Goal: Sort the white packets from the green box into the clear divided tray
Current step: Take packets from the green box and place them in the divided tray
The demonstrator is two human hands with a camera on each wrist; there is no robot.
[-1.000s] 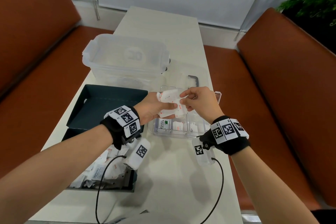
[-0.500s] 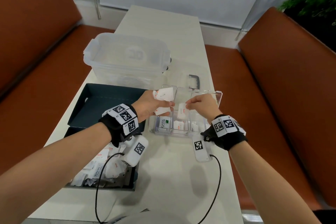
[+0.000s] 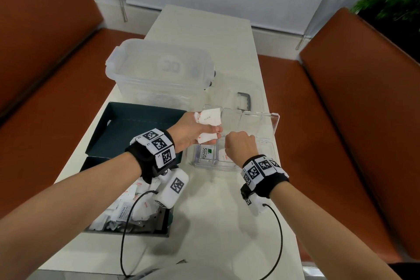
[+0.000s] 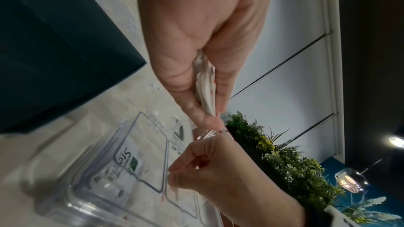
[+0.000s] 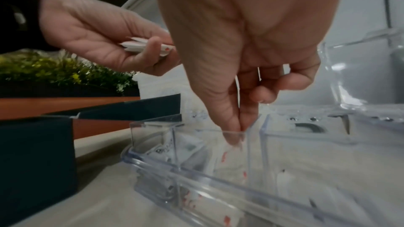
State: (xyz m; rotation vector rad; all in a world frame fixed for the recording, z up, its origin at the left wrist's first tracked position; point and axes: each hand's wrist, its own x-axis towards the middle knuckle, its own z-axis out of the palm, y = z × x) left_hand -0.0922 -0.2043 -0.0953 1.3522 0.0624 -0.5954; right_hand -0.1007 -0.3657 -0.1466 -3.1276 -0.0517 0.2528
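Note:
My left hand [image 3: 204, 132] hovers over the left side of the clear divided tray [image 3: 275, 125] and grips a small stack of white packets [image 3: 210, 117]. The left wrist view shows that stack [image 4: 205, 84] edge-on between thumb and fingers. My right hand [image 3: 239, 145] reaches down into a front middle compartment. Its thumb and forefinger [image 5: 233, 134] pinch a white packet with red print [image 5: 231, 158] inside the tray [image 5: 196, 170]. The dark green box [image 3: 167, 223], at the near left, holds several more white packets [image 3: 136, 209].
The box's empty green lid [image 3: 127, 127] lies behind it. A big clear lidded container [image 3: 159, 70] stands further back, and a clear lid with a grey handle [image 3: 245, 98] lies behind the tray. A Stevia packet [image 3: 208, 152] fills the front left compartment. Orange benches flank the table.
My right hand drew a packet from the left hand's stack and lowered it into the tray's middle compartment. The left hand stayed nearly still with the rest.

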